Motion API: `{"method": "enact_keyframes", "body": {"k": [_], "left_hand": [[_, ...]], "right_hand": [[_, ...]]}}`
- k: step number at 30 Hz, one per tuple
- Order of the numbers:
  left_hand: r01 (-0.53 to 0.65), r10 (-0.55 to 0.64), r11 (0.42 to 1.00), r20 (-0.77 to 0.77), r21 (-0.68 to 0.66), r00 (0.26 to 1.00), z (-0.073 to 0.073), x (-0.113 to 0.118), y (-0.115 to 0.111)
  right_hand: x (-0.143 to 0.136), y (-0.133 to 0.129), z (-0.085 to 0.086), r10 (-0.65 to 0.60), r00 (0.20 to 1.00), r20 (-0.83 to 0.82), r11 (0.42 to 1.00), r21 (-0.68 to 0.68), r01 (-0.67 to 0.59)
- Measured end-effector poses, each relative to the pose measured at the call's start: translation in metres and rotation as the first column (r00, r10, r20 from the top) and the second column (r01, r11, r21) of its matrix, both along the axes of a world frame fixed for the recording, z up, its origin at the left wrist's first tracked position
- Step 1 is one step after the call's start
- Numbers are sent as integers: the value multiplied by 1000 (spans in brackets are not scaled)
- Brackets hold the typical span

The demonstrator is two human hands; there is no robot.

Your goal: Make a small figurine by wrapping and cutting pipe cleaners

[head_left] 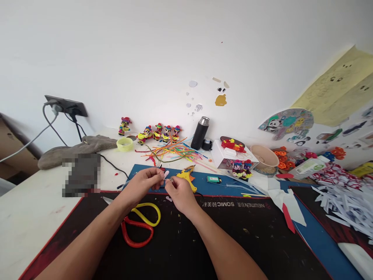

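Observation:
My left hand (147, 182) is closed in a pinch on a small white strip (166, 174), its rounded end pointing up. Close beside it, my right hand (181, 193) is closed too, thumb against fingers; a tiny thing seems to be at its fingertips, too small to name. The hands nearly meet above the far edge of the black mat (175, 249). Partly under my left forearm lies a pair of scissors (159, 214) with one yellow and one red handle. Just beyond my right hand is a yellow glue gun (189, 179).
Coloured pipe cleaners (171, 149) lie in a heap behind the hands. Several small figures (158, 133), a black thermos (200, 134) and a tape roll (124, 144) stand near the wall. White paper strips (344, 206) are piled at right. A white box (217, 155) stands right of centre.

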State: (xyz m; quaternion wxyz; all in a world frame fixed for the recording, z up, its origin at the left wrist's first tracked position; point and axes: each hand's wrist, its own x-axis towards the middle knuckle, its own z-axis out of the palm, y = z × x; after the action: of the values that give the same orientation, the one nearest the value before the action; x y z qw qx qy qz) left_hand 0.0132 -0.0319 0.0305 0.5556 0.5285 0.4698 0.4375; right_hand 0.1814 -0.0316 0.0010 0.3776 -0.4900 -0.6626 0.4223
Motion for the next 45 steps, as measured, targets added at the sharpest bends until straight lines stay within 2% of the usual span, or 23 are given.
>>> {"method": "enact_keyframes", "body": {"k": [14,23,45], "left_hand": [[11,-11,1000,-11,3,1000,-3,0,0],[10,-10,1000,-45,10,999,2,2,-1],[78,-78,997,-18,-11,997,-7,-2,1]], "right_hand": [[-1,-2,1,-4,999,54,1000,-1,4],[-1,-1,1,-3,998,66,1000,-10,4],[0,1,-1,-20,996,88,999,31,17]]}}
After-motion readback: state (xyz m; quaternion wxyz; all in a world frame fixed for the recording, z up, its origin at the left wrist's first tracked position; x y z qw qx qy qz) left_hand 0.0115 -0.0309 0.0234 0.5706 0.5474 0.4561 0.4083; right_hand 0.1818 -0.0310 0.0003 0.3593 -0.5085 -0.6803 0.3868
